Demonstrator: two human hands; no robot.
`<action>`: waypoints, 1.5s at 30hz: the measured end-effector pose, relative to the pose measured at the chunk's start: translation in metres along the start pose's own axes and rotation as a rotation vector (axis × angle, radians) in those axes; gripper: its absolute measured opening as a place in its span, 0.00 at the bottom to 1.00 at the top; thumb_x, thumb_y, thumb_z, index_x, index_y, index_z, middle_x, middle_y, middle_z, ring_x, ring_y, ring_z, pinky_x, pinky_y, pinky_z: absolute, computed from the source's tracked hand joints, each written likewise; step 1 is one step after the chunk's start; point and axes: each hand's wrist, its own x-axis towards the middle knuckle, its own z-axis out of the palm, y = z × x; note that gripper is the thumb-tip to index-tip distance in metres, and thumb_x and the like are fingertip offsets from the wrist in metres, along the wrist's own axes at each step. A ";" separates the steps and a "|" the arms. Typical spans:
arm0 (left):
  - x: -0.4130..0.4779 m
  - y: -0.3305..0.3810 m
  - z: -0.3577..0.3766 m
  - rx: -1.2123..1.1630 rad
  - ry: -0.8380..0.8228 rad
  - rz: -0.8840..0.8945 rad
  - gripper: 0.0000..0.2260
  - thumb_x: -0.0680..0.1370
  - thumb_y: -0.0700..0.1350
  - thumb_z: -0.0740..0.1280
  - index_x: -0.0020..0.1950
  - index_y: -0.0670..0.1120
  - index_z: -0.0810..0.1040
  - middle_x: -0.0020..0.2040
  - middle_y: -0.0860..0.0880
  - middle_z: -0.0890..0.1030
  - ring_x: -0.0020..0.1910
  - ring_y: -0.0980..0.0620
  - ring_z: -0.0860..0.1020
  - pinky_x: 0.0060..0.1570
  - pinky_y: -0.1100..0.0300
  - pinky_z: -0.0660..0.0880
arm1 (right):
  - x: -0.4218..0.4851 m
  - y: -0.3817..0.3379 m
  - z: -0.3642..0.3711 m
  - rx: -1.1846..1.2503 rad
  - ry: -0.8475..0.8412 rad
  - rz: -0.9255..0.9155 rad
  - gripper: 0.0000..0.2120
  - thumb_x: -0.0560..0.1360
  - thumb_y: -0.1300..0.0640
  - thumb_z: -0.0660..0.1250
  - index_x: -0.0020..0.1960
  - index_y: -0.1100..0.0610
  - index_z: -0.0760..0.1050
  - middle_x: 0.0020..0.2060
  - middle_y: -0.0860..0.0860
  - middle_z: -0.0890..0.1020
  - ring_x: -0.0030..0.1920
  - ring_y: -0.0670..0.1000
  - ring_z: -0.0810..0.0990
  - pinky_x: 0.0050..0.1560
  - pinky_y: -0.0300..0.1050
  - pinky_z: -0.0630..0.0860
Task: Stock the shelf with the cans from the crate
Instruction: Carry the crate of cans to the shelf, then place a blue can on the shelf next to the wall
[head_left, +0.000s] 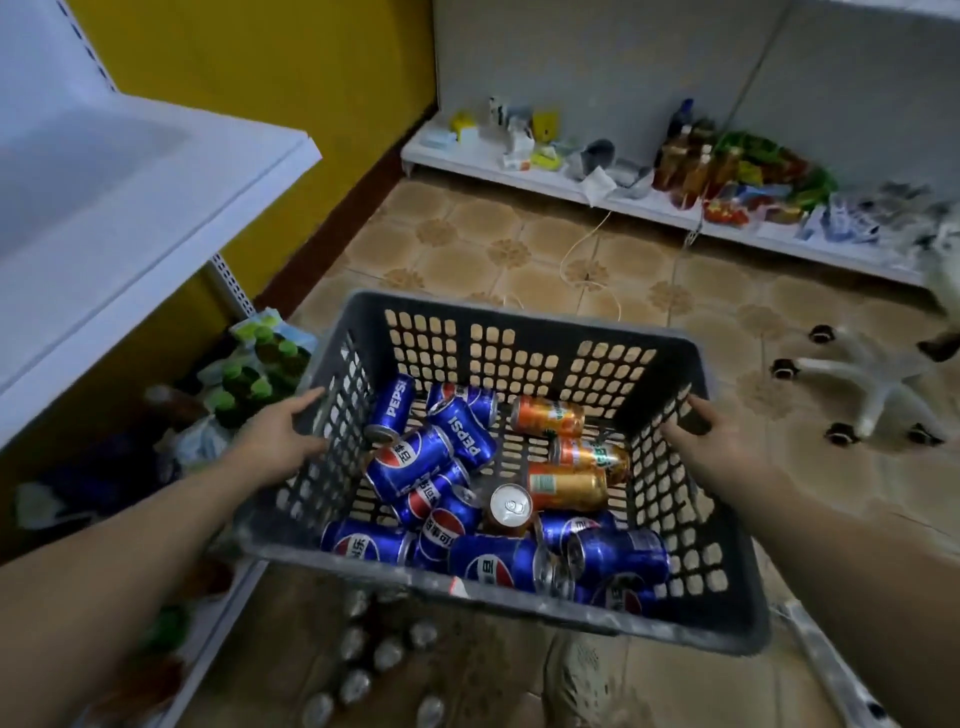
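Both forearms reach forward to a grey slotted crate held above the tiled floor. The left grip is curled round its left wall with the thumb over the rim, and the right grip clasps the right wall. Inside, blue Pepsi cans lie jumbled on their sides at the left and near end, orange cans lie toward the right, and a white shelf juts out just left of the crate.

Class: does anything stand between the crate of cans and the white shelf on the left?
Nothing visible does. The left hand and right hand hold the crate right of the white shelf, only open air between.
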 end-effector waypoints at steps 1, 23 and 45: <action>0.017 -0.007 0.011 -0.004 0.002 0.003 0.33 0.74 0.37 0.72 0.75 0.55 0.64 0.63 0.43 0.75 0.34 0.50 0.77 0.35 0.53 0.78 | 0.013 0.003 0.014 0.010 0.008 0.005 0.31 0.76 0.43 0.66 0.76 0.45 0.59 0.70 0.55 0.71 0.64 0.58 0.74 0.54 0.50 0.71; 0.218 -0.158 0.190 0.007 -0.053 0.068 0.33 0.72 0.38 0.73 0.74 0.52 0.67 0.72 0.43 0.69 0.69 0.42 0.69 0.66 0.48 0.69 | 0.175 0.102 0.254 -0.023 0.076 -0.001 0.29 0.75 0.43 0.67 0.74 0.44 0.63 0.66 0.52 0.76 0.56 0.55 0.79 0.53 0.52 0.79; 0.172 -0.160 0.263 0.608 -0.202 0.448 0.27 0.77 0.53 0.66 0.74 0.53 0.65 0.76 0.50 0.63 0.74 0.47 0.58 0.73 0.49 0.53 | 0.143 0.043 0.379 -0.278 -0.419 -0.250 0.30 0.73 0.42 0.69 0.71 0.50 0.66 0.64 0.52 0.74 0.55 0.51 0.76 0.54 0.48 0.77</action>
